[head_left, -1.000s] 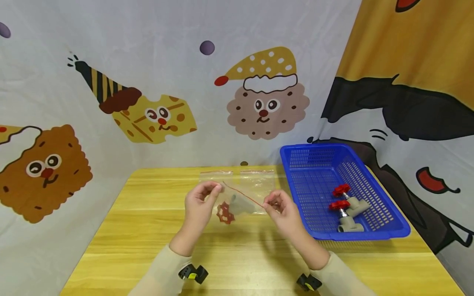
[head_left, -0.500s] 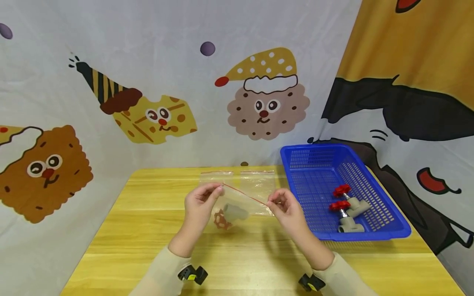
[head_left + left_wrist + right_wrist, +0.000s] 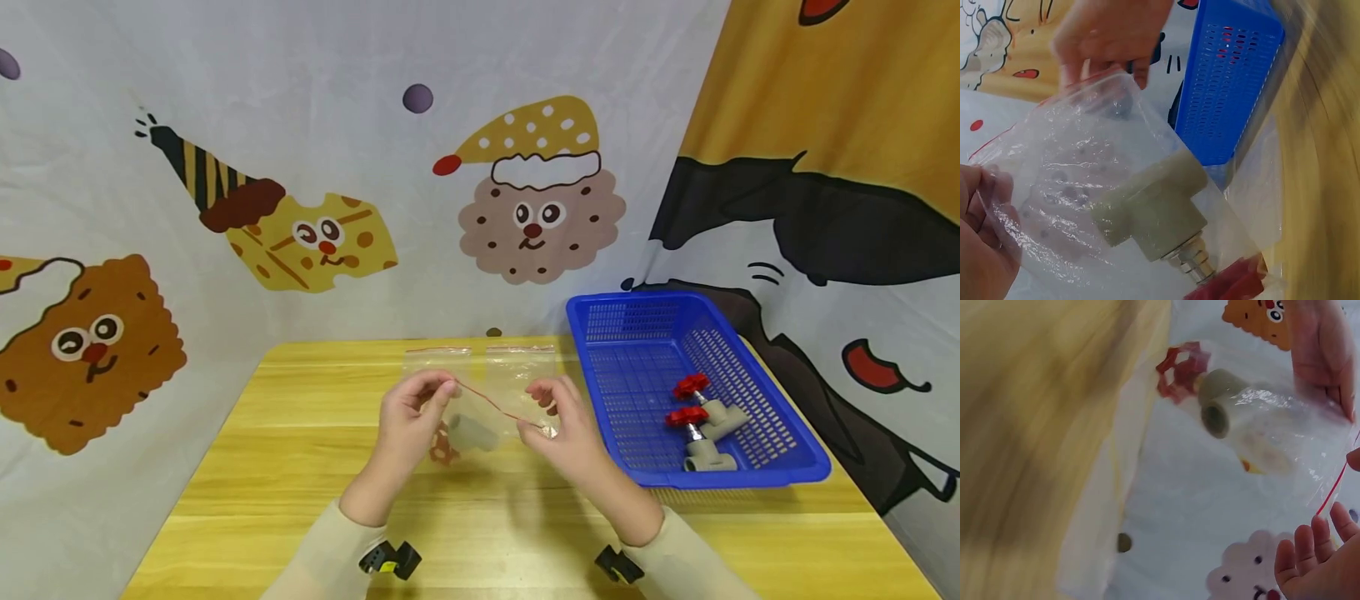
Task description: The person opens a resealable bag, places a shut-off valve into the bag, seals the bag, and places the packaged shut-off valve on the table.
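Note:
A clear zip bag with a red seal hangs between my hands. Inside it, a grey tee-shaped valve with a metal stem and a red handwheel shows through the plastic. My left hand pinches the seal's left end between thumb and fingers. At the other end, my right hand has its thumb close to the seal and its fingers spread apart from the thumb. The right wrist view shows these fingers fairly straight at the bag's edge.
To the right stands a blue perforated basket holding two grey valves with red handwheels. Flat clear zip bags lie at the back of the wooden table. A printed cloth hangs behind.
My right hand has loosened its pinch, spreading its fingers away from the thumb. The seal went from nearly straight to slack and bent. The bagged valve has swung slightly left and down.

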The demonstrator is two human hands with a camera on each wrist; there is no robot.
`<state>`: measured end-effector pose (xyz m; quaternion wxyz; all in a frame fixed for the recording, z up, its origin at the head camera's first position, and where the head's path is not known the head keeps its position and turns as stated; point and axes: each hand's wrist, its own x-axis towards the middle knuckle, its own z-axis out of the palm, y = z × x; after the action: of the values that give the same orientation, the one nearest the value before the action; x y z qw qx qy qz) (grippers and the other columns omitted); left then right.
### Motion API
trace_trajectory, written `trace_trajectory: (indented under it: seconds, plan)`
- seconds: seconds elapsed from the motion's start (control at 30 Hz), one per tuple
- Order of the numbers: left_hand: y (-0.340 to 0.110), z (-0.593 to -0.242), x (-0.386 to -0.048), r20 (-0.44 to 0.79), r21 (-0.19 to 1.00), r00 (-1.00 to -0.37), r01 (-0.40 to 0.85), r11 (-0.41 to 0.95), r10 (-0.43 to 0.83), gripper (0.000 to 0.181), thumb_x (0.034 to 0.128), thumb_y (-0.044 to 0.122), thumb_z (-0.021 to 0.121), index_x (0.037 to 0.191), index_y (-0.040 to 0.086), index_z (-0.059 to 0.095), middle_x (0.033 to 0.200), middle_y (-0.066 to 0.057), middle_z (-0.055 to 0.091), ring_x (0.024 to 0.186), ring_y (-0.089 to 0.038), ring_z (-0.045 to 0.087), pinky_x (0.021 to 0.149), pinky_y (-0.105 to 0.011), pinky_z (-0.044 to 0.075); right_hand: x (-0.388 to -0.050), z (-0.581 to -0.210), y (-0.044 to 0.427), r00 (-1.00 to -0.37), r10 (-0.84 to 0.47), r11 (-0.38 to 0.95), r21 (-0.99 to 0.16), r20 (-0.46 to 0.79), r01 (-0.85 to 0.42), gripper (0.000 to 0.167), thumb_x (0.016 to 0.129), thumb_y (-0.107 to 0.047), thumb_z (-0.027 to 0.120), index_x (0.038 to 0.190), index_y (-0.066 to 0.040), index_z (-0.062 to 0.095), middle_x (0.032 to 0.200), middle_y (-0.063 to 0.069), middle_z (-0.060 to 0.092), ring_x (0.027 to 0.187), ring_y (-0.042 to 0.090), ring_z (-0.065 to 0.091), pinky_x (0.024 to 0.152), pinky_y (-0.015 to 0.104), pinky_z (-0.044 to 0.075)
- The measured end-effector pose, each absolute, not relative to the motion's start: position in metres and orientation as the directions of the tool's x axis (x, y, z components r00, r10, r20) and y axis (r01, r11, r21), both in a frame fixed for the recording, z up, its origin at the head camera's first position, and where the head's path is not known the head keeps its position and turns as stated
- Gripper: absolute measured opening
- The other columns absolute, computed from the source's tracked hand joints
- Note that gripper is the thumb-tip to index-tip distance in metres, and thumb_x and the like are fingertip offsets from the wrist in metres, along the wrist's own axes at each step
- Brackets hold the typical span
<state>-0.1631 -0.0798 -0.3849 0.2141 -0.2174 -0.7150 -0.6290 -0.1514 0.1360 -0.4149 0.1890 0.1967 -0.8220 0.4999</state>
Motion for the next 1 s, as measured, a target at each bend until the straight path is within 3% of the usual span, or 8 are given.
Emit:
trace_trajectory:
  seconds: [0.13,0.3,0.5,0.63,0.8,1.0]
  plan:
    - [-0.077,-0.369,-0.153,0.585,0.788,-0.806,0.592,0.172,0.091,0.006,0.0869,-0.004,0.062,0.085,-0.010,0.063,0.081,-0.019,0.065,0.076,-0.020,0.062,0.074,-0.021,0.054,-0.152,-0.405,0.122,-0.825,-0.196,0.452,-0.698,0.529,-0.555,0.042,0.074,-0.010,0.077,0.112,-0.008,0.058,0.105,0.003,0.055,0.093,0.017,0.050,0.078,0.033,0.045]
    - [-0.076,-0.368,-0.152,0.604,0.748,-0.787,0.615,0.251,0.127,0.003,0.0852,-0.006,0.063,0.083,-0.004,0.064,0.085,-0.015,0.065,0.082,-0.015,0.058,0.071,-0.027,0.055,-0.155,-0.395,0.106,-0.793,-0.232,0.449,-0.661,0.563,-0.601,0.031,0.080,-0.016,0.076,0.107,-0.012,0.063,0.101,-0.001,0.060,0.094,0.013,0.054,0.081,0.032,0.049]
    - [-0.078,-0.389,-0.165,0.617,0.729,-0.776,0.627,0.275,0.132,0.008,0.0840,-0.005,0.065,0.085,0.002,0.067,0.086,-0.011,0.065,0.080,-0.016,0.057,0.065,-0.023,0.052,-0.158,-0.386,0.094,-0.803,-0.210,0.412,-0.694,0.558,-0.591,0.013,0.085,-0.017,0.072,0.096,-0.013,0.068,0.086,-0.004,0.063,0.080,0.010,0.056,0.066,0.023,0.050]
    - [-0.079,-0.395,-0.168,0.625,0.723,-0.768,0.637,0.266,0.139,0.007,0.0853,0.002,0.067,0.086,0.008,0.069,0.085,-0.005,0.066,0.079,-0.011,0.057,0.066,-0.022,0.052,-0.159,-0.386,0.090,-0.787,-0.204,0.374,-0.697,0.582,-0.612,0.005,0.086,-0.015,0.070,0.090,-0.013,0.069,0.082,-0.002,0.063,0.072,0.013,0.055,0.058,0.024,0.047]
    - [-0.080,-0.398,-0.170,0.661,0.692,-0.737,0.670,0.269,0.138,0.003,0.0864,0.010,0.068,0.085,0.009,0.071,0.083,-0.001,0.066,0.075,-0.009,0.057,0.065,-0.020,0.052,-0.160,-0.386,0.088,-0.777,-0.197,0.364,-0.692,0.598,-0.624,0.003,0.085,-0.011,0.071,0.088,-0.011,0.070,0.084,-0.001,0.066,0.068,0.013,0.054,0.055,0.025,0.047]
    - [-0.080,-0.399,-0.171,0.688,0.664,-0.712,0.695,0.275,0.139,0.004,0.0855,0.008,0.068,0.085,0.006,0.071,0.081,-0.004,0.067,0.075,-0.012,0.057,0.066,-0.017,0.051,-0.162,-0.386,0.088,-0.777,-0.181,0.382,-0.685,0.603,-0.620,0.003,0.084,-0.012,0.072,0.085,-0.010,0.071,0.083,-0.002,0.067,0.066,0.010,0.054,0.055,0.023,0.048]
